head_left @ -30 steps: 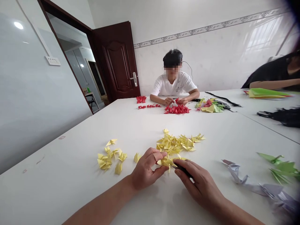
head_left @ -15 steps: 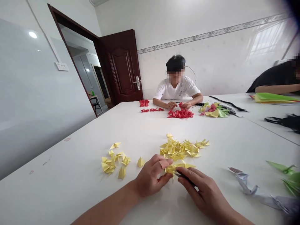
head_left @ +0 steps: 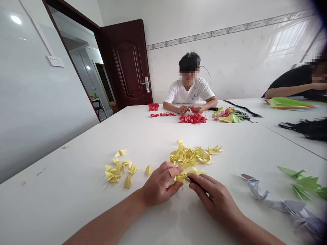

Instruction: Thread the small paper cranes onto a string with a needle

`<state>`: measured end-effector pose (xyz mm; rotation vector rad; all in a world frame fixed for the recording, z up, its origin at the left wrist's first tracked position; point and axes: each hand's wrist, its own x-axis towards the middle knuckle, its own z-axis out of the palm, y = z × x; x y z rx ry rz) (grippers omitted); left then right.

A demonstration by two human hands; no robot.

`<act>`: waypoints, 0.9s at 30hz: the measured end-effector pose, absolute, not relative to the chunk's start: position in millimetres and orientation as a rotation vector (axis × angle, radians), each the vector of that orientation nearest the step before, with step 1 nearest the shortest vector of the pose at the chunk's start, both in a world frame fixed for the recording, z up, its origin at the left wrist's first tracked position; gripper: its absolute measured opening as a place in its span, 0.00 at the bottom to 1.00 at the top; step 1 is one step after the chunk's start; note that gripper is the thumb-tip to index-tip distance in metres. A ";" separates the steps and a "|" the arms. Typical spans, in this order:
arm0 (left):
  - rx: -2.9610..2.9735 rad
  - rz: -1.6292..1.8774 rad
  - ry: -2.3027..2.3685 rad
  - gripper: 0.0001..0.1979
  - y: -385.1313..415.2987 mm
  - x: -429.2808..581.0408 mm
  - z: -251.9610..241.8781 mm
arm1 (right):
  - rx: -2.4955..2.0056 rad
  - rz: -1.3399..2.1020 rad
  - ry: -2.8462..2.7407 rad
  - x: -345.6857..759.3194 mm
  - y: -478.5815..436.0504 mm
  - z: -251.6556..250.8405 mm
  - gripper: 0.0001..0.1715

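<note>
My left hand (head_left: 158,185) pinches a small folded yellow paper crane (head_left: 180,178) between thumb and fingers, just above the table. In my right hand (head_left: 218,199) is a slim dark tool, probably tweezers (head_left: 197,183), its tip against the crane. The fingers partly cover both the crane and the tool. Right behind my hands lies a heap of yellow paper cranes (head_left: 189,154). A smaller group of yellow cranes (head_left: 113,173) rests to the left, with a single yellow crane (head_left: 148,170) between that group and my left hand.
Grey-white cranes (head_left: 258,190) and green cranes (head_left: 306,182) lie at the right of the white table (head_left: 76,204). Across it, a person in a white shirt (head_left: 189,92) handles red cranes (head_left: 193,118). Black cords (head_left: 304,129) and coloured paper sheets (head_left: 291,102) lie farther right.
The whole view has shifted a little, so everything sits slightly further left and higher. My hands keep nearly the same pose on the crane and the tool.
</note>
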<state>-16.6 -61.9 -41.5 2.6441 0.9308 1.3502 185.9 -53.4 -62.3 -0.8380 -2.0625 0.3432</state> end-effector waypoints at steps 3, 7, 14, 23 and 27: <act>2.654 1.314 0.921 0.23 -62.7 -16.7 -41.9 | -0.828 0.323 -2.105 186.0 -53.6 -60.7 0.16; 2.675 1.264 0.912 0.22 -63.3 -15.6 -42.4 | -0.825 0.317 -2.176 185.7 -53.7 -61.0 0.16; 2.711 1.279 0.884 0.21 -64.5 -12.9 -42.2 | -0.774 0.341 -2.190 186.3 -52.3 -70.3 0.17; 2.724 1.298 0.877 0.21 -65.2 -10.9 -41.1 | -0.758 0.332 -2.186 186.3 -50.8 -72.8 0.16; 2.718 1.282 0.861 0.21 -64.8 -11.8 -40.9 | -0.757 0.299 -2.184 186.1 -51.9 -69.1 0.15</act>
